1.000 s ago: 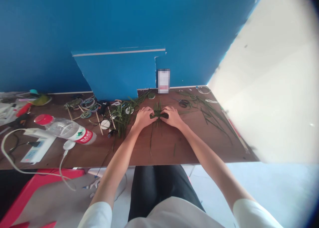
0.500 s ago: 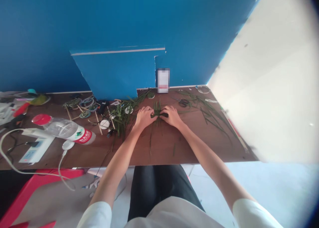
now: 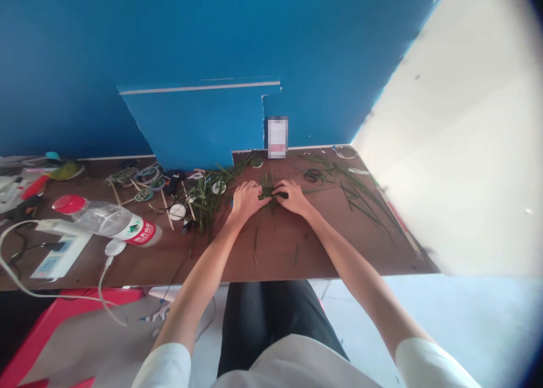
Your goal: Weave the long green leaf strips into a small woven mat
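Between my two hands lies a small piece of crossed green leaf strips (image 3: 267, 191) on the brown table, with strip ends sticking out at the back and front. My left hand (image 3: 247, 200) pinches its left side, thumb toward the middle. On the other side, my right hand (image 3: 294, 197) has its fingers curled and pinches the right side. The fingertips partly cover the strips, so how they cross is hard to make out. Left of my left hand is a heap of loose green leaf strips (image 3: 207, 201).
A plastic bottle with a red cap (image 3: 114, 219) lies across a white power strip (image 3: 61, 255) at left. Round crafts on sticks (image 3: 144, 194) sit behind. Scissors (image 3: 313, 175) and long leaf strips (image 3: 365, 201) lie at right. A phone-like object (image 3: 278, 137) leans on the blue wall.
The left thumb has shifted slightly to the right over the strips, and the right fingers have moved a little. Both hands stay on the woven piece.
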Tool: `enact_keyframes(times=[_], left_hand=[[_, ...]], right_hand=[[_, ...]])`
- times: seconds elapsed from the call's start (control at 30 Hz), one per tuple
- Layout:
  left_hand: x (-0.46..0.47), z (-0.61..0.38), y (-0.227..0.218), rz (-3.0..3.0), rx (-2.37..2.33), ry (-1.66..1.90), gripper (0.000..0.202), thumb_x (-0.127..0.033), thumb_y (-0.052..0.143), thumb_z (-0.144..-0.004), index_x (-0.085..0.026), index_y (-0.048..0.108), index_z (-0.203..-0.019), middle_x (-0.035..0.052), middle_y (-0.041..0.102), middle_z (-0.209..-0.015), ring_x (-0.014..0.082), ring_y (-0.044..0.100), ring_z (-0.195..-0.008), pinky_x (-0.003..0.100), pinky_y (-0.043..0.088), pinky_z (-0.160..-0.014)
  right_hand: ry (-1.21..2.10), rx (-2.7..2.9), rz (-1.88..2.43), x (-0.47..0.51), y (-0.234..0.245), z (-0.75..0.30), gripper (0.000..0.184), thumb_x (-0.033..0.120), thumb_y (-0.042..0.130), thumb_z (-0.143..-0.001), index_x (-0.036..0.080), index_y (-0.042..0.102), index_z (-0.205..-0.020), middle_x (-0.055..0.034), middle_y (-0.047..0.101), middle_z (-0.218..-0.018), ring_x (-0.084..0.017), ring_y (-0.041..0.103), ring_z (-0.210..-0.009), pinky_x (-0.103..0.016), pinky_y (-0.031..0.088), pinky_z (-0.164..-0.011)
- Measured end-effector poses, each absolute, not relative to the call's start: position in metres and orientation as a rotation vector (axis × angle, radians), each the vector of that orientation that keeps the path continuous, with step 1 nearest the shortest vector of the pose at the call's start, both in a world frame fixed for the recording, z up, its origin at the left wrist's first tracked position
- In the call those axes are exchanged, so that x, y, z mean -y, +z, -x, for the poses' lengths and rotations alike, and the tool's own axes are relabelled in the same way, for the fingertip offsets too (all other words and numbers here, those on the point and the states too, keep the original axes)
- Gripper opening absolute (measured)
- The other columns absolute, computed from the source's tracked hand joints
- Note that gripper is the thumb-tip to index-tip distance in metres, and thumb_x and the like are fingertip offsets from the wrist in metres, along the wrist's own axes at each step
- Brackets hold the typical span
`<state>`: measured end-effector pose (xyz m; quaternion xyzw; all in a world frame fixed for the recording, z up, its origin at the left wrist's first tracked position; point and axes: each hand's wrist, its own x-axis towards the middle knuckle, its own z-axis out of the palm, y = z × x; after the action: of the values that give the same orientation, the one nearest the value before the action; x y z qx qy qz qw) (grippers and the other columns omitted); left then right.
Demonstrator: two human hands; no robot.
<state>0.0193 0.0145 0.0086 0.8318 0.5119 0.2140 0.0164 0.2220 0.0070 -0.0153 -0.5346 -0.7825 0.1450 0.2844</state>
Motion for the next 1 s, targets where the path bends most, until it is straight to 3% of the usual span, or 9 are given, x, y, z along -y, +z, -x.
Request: enact_keyframes(times=[0.33, 0.53, 0.73, 1.0], left_hand=[[-0.024, 0.011, 0.011, -2.638, -1.288, 0.546, 0.026, -0.047, 0.063, -0.086, -0.023, 0.066, -0.095, 0.0047, 0.063, -0.109, 0.0239, 0.057, -0.105, 0.037, 0.043, -0.096], [-0.02, 0.01, 0.012, -2.637, -1.307, 0.542, 0.029, -0.045, 0.068, -0.082, -0.025, 0.067, -0.103, 0.0056, 0.061, -0.119, 0.0274, 0.055, -0.11, 0.042, 0.04, -0.099], [-0.021, 0.006, 0.012, -2.65, -1.207, 0.515, 0.018, -0.039, 0.066, -0.086, -0.028, 0.072, -0.099, 0.0038, 0.058, -0.127, 0.0263, 0.052, -0.117, 0.044, 0.037, -0.104], [-0.026, 0.008, 0.009, -2.624, -1.167, 0.533, 0.014, -0.037, 0.064, -0.088, -0.028, 0.074, -0.093, 0.0027, 0.062, -0.122, 0.0241, 0.054, -0.113, 0.042, 0.039, -0.102]], right_hand=[[0.431, 2.186, 1.398, -0.004, -0.009, -0.227, 0.025, 0.037, 0.068, -0.081, 0.027, 0.071, -0.104, -0.0068, 0.06, -0.125, -0.031, 0.048, -0.117, -0.053, 0.036, -0.097], [0.39, 2.225, 1.401, -0.004, -0.011, -0.228, 0.025, 0.037, 0.067, -0.083, 0.027, 0.07, -0.106, -0.0071, 0.06, -0.126, -0.032, 0.048, -0.117, -0.052, 0.038, -0.095], [0.349, 2.205, 1.407, -0.005, -0.013, -0.226, 0.021, 0.036, 0.065, -0.085, 0.028, 0.072, -0.103, -0.0068, 0.061, -0.123, -0.031, 0.05, -0.116, -0.05, 0.039, -0.094], [0.316, 2.225, 1.399, -0.004, -0.011, -0.225, 0.02, 0.034, 0.064, -0.086, 0.028, 0.072, -0.102, -0.0056, 0.062, -0.123, -0.03, 0.049, -0.116, -0.048, 0.039, -0.093]])
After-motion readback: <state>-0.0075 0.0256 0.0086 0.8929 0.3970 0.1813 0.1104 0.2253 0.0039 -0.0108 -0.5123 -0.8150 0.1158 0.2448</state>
